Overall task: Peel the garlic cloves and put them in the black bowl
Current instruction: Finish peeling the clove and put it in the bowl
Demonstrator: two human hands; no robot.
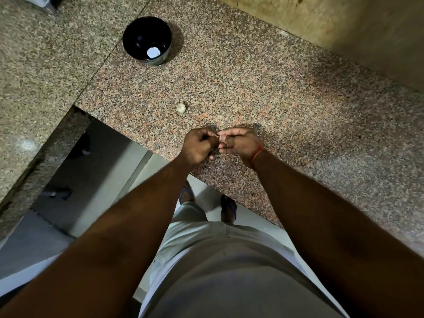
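The black bowl stands on the granite counter at the upper left, with a white round spot on its inside bottom. A piece of garlic lies on the counter between the bowl and my hands. My left hand and my right hand meet fingertip to fingertip above the counter's front edge, fingers curled. Between them they pinch a small garlic clove, mostly hidden by the fingers. A red thread circles my right wrist.
The granite counter runs diagonally, and its front edge passes just under my hands. A second granite slab joins it at the left. A wall rises at the upper right. A pale floor and my feet show below the counter.
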